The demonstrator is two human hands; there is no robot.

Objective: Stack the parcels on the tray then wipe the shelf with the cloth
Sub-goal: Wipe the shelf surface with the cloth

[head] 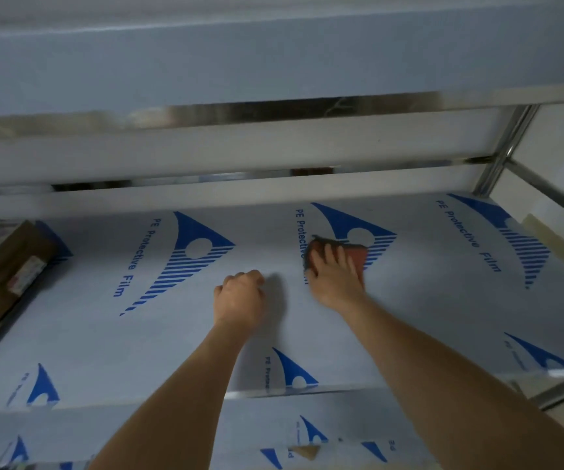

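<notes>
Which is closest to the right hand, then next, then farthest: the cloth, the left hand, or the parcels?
1. Cloth: under the right hand, which presses it on the shelf.
2. Left hand: just beside it, to the left.
3. Parcels: far left edge.

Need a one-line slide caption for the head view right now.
Right hand presses reddish-brown cloth flat on film-covered metal shelf; left hand fisted beside it; brown taped parcels stacked far left.
</notes>
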